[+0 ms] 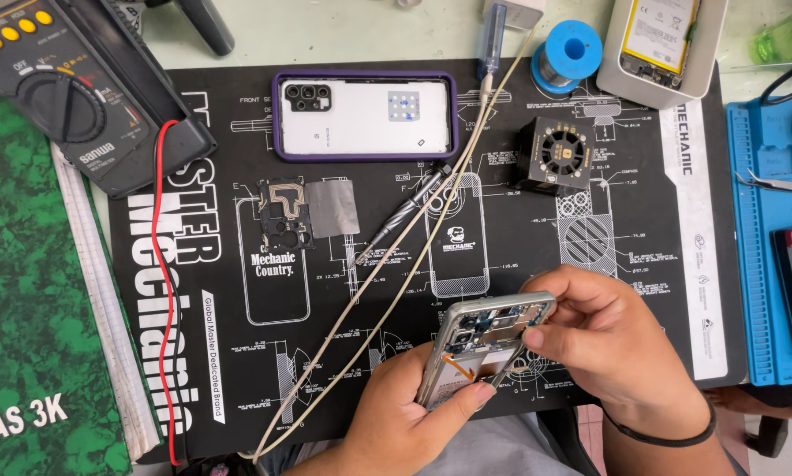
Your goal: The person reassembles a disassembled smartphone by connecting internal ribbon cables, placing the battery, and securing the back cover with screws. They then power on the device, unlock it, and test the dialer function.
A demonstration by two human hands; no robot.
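An opened phone body (480, 339) with a grey frame and bare circuit board is tilted at the near edge of the black printed work mat (643, 291). My left hand (405, 414) grips its lower end from below. My right hand (603, 339) pinches its upper right corner, with the thumb on the frame's edge. A white phone back cover in a purple case (365, 116) lies at the far side of the mat. A black metal plate with a silver shield (308, 211) and a dark screwdriver (402, 214) lie in the middle.
A multimeter (56, 84) with a red lead (168, 291) sits far left, above a green book (26, 291). A beige cable (396, 282) crosses the mat. A blue solder spool (571, 53), a small black fan block (559, 154), a second opened phone (661, 44) and a blue tray (766, 238) stand right.
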